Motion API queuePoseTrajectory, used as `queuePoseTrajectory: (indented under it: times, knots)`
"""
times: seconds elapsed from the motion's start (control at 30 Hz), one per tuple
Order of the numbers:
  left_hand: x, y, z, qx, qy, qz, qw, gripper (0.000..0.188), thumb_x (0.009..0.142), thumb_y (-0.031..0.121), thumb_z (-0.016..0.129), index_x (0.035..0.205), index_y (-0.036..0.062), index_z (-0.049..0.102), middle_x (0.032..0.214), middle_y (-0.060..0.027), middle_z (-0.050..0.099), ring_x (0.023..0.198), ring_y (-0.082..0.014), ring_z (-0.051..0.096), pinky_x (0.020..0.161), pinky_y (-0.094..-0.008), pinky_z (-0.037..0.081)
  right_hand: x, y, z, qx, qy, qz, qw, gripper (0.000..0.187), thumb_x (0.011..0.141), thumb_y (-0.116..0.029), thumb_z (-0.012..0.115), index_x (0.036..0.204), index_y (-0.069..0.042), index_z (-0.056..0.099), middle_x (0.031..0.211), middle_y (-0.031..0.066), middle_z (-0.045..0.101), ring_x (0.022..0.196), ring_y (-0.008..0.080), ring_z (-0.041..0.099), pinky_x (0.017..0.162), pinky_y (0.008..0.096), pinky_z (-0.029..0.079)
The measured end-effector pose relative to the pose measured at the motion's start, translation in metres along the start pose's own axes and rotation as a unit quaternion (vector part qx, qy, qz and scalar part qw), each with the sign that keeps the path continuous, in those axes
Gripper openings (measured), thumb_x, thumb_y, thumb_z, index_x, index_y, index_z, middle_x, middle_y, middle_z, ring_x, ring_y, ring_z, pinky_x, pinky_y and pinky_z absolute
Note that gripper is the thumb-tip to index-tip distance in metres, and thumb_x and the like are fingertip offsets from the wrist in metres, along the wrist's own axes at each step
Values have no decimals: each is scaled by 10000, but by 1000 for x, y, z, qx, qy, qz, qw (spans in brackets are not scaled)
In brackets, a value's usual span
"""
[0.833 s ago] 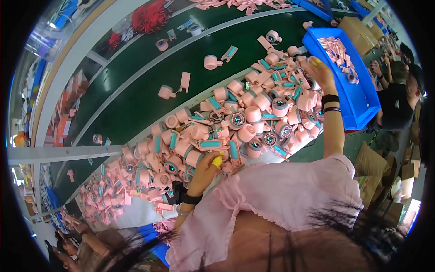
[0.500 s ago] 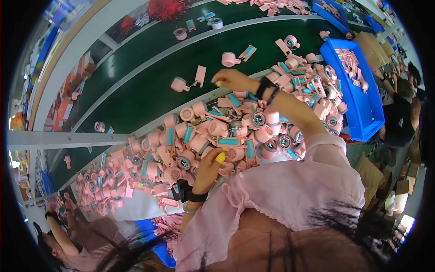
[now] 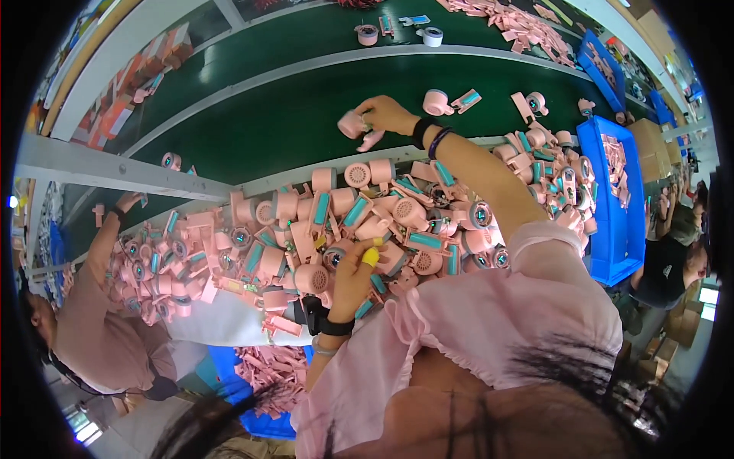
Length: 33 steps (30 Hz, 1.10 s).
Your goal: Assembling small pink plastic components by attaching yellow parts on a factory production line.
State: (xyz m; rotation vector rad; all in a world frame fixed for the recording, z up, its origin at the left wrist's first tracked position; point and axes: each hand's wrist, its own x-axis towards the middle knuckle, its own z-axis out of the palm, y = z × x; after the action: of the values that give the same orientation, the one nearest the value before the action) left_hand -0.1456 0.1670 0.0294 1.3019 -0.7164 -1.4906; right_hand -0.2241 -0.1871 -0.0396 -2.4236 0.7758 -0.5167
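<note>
My right hand point(image 3: 388, 115) reaches over the green conveyor belt, its fingers closed on a pink handheld fan point(image 3: 352, 125) with a round head. A loose pink handle piece point(image 3: 371, 140) hangs just below those fingers. My left hand point(image 3: 353, 279), with yellow covers on the thumb and a fingertip, rests at the near side of a heap of pink handheld fans point(image 3: 312, 278). Its fingers are loosely bent and slightly apart, with nothing visible between them. Many fans in the heap have open handles showing teal batteries point(image 3: 425, 240); some show round grilles or small lit displays.
More fans point(image 3: 436, 102) lie along the green belt point(image 3: 267, 107). A blue bin point(image 3: 623, 229) holding pink pieces stands at the right. Another blue bin point(image 3: 264, 425) sits below the table at the lower left. A grey post point(image 3: 115, 170) crosses on the left, near a co-worker's arm point(image 3: 103, 245).
My right hand has closed on a fan that lay on the belt and lifted it. The view has shifted, and the co-worker on the left now reaches toward the belt.
</note>
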Motion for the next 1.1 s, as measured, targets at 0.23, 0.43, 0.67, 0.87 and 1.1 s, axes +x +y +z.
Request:
queuePoseTrajectory:
  times: [0.23, 0.43, 0.67, 0.87, 1.1]
  knots:
    - [14, 39, 17, 243, 207, 261, 911, 591, 860, 147, 668, 1352, -24, 389, 1305, -191, 468, 1192, -295, 469, 975, -387, 388, -91, -120, -76, 568, -62, 210, 793, 253, 927, -131, 561, 1118, 6, 654, 816, 44, 654, 612, 73, 570, 561, 192, 472]
    - [15, 57, 44, 265, 102, 265, 921, 806, 768, 101, 746, 1411, -54, 284, 1370, -218, 413, 1254, -323, 441, 1038, -404, 372, -189, -170, -90, 670, -83, 194, 712, 318, 927, -63, 535, 1225, 39, 577, 953, 89, 667, 698, 100, 563, 659, 218, 466]
    - [5, 42, 50, 80, -34, 77, 993, 526, 822, 2, 629, 1311, -10, 437, 1195, -117, 568, 1067, -196, 571, 918, -301, 473, -235, -190, -99, 674, -95, 170, 712, 383, 863, 13, 593, 1242, 54, 555, 1067, 90, 645, 863, 113, 609, 760, 223, 482]
    - [-25, 64, 47, 205, -10, 74, 976, 462, 825, -30, 574, 1274, -11, 467, 1018, -50, 646, 894, -120, 589, 763, -252, 487, -248, -188, -111, 393, -141, 65, 906, 274, 834, -48, 654, 1104, -10, 622, 1031, 20, 628, 899, 95, 581, 789, 250, 481]
    - [-49, 92, 54, 386, 41, 227, 893, 554, 782, 3, 605, 1306, -15, 425, 1115, -147, 615, 975, -249, 609, 844, -324, 474, -252, -191, -97, 486, -208, -40, 848, 181, 786, -92, 683, 942, -42, 608, 905, 20, 604, 816, 122, 559, 722, 264, 452]
